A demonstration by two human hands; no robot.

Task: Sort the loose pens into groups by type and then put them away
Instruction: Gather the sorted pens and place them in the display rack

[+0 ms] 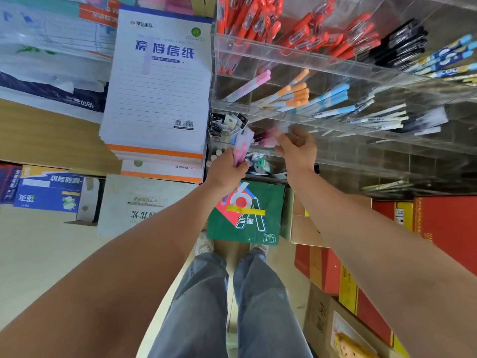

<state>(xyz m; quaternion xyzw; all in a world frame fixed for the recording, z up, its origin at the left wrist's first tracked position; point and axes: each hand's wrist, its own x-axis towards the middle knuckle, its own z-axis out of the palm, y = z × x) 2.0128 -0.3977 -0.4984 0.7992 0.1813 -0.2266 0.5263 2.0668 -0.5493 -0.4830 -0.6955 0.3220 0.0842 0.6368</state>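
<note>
pink pens (241,147) in left hand (227,171), long axis toward acrylic rack (284,51)

Pale floor (38,267); cardboard cartons (320,324) below; paper pads (157,99) on wooden shelf (46,135).

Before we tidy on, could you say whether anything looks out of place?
Yes: what looks like a pale pen lies loose on the stack of writing pads, outside the clear organiser where pens stand grouped by colour.
</note>
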